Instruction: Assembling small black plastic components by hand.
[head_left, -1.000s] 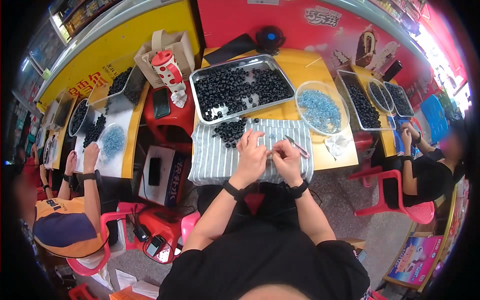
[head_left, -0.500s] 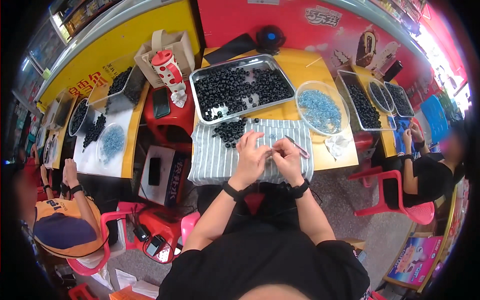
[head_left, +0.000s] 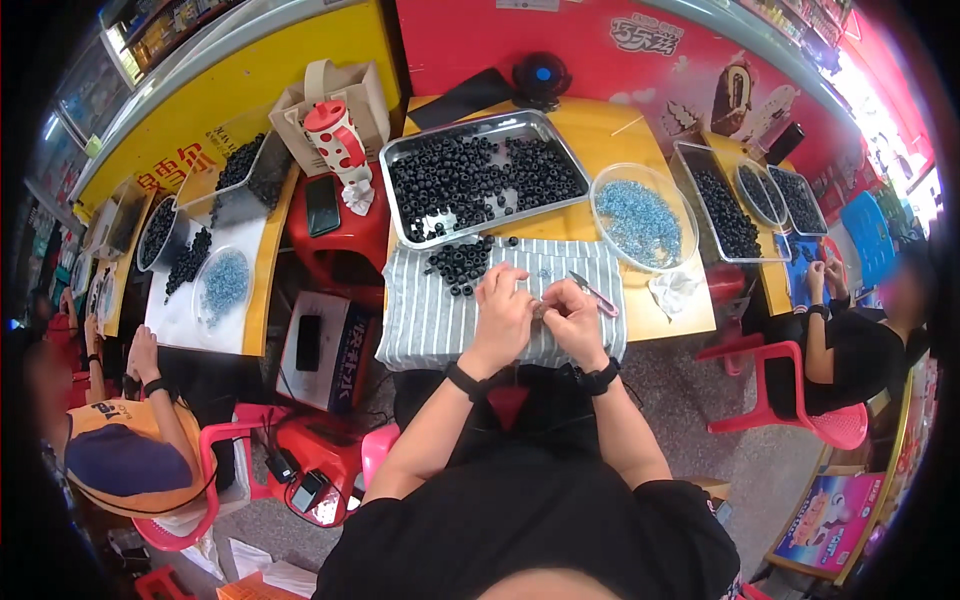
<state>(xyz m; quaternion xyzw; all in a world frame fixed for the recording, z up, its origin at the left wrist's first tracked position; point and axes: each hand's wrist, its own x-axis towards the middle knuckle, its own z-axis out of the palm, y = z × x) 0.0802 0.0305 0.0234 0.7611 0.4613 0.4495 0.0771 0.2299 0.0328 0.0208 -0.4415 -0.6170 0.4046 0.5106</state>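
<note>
- A small shop used as a bead-sorting workroom.
- A yellow table (head_left: pixel 600 130) stands against a red wall poster (head_left: pixel 600 50) showing ice creams.
- Shelves of packaged goods (head_left: pixel 160 30) run above and left of the table.
- Metal trays of black beads (head_left: pixel 480 180) and other seated workers flank the table.
</note>
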